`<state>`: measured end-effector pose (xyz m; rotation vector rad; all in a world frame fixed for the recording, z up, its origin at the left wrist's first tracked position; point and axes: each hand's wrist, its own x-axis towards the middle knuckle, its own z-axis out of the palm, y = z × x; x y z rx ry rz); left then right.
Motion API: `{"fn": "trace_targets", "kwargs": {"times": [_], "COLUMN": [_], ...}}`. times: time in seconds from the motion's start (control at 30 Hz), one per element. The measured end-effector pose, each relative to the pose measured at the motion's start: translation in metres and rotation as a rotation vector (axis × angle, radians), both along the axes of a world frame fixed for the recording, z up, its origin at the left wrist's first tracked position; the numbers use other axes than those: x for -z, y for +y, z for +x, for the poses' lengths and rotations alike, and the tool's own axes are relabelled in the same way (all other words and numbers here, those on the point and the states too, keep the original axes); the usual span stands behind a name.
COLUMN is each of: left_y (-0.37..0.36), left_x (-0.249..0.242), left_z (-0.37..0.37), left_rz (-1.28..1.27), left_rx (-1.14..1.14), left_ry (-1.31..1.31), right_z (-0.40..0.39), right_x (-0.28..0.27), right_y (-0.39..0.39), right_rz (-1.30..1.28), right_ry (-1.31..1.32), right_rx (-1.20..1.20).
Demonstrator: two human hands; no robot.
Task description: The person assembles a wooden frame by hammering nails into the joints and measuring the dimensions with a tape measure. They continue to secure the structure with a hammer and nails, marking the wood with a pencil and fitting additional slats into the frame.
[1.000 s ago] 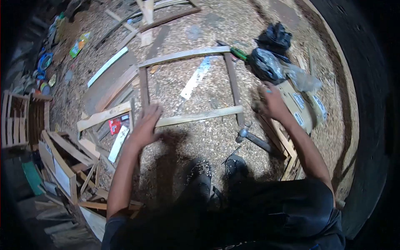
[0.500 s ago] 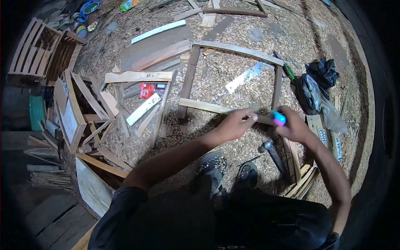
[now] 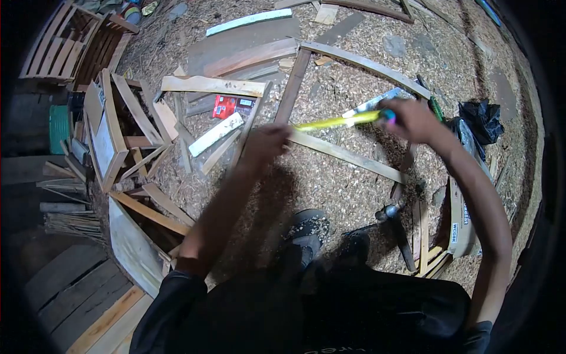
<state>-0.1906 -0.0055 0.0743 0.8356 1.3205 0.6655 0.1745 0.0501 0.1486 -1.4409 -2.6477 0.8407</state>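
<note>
A tape measure's yellow blade [image 3: 336, 123] stretches between my two hands, above a wooden frame [image 3: 348, 154] lying on the ground. My right hand [image 3: 413, 121] is wrapped round the blue and pink tape case. At the other end, my left hand [image 3: 268, 143] is closed on the tip of the blade, near the frame's left side piece; its fingers are partly blurred. Below the blade runs the frame's near rail. Inside the frame, a flat pale metal strip [image 3: 356, 110] lies partly behind the tape and my right hand.
A hammer [image 3: 401, 239] lies by my feet on wood shavings. Loose slats [image 3: 213, 86] and a red packet [image 3: 225, 107] are to the left, with wooden crates [image 3: 106, 141] beyond. Black plastic bags [image 3: 480, 121] and a cardboard box [image 3: 463, 218] stand at the right.
My hands have moved apart, the left one leftward, drawing the yellow blade out of the case. My right hand has risen slightly. The whole view has shifted a little.
</note>
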Motion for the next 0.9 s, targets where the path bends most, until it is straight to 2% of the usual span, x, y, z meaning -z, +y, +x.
{"fn": "trace_targets", "kwargs": {"times": [0.03,0.07,0.17,0.27,0.37,0.47,0.5,0.6,0.67,0.73,0.9], "left_y": [0.009,0.014,0.023,0.026,0.025,0.032,0.034,0.038,0.04,0.034,0.032], "left_x": [0.014,0.029,0.019,0.03,0.036,0.045,0.044,0.057,0.082,0.037,0.051], "left_z": [-0.026,-0.048,-0.066,-0.055,-0.04,-0.054,-0.059,-0.074,-0.085,-0.05,-0.054], "left_rz": [0.178,0.356,0.003,0.019,0.019,0.1,0.018,0.059,-0.004,-0.009,0.023], "left_rx": [0.001,0.002,-0.113,-0.08,-0.039,-0.009,-0.036,0.104,0.082,0.079,0.048], "left_ry": [0.177,0.352,0.214,0.223,0.287,0.466,0.385,0.519,0.386,0.47,0.465], "right_z": [0.033,0.056,0.114,0.173,0.18,0.18,0.182,0.206,0.207,0.22,0.226], "right_x": [0.02,0.018,0.019,0.037,0.024,0.021,0.021,0.044,0.039,0.044,0.051], "right_y": [0.013,0.026,0.043,0.065,0.064,0.066,0.068,0.085,0.089,0.09,0.093], "right_rz": [0.077,0.039,0.132,0.143,0.123,0.089,0.077,0.152,0.074,0.119,0.069], "right_ry": [0.074,-0.034,-0.04,-0.15,-0.153,-0.135,-0.133,-0.156,-0.276,-0.273,-0.326], "right_rx": [0.013,0.076,0.182,0.141,0.2,0.21,0.205,0.126,0.231,0.238,0.304]}}
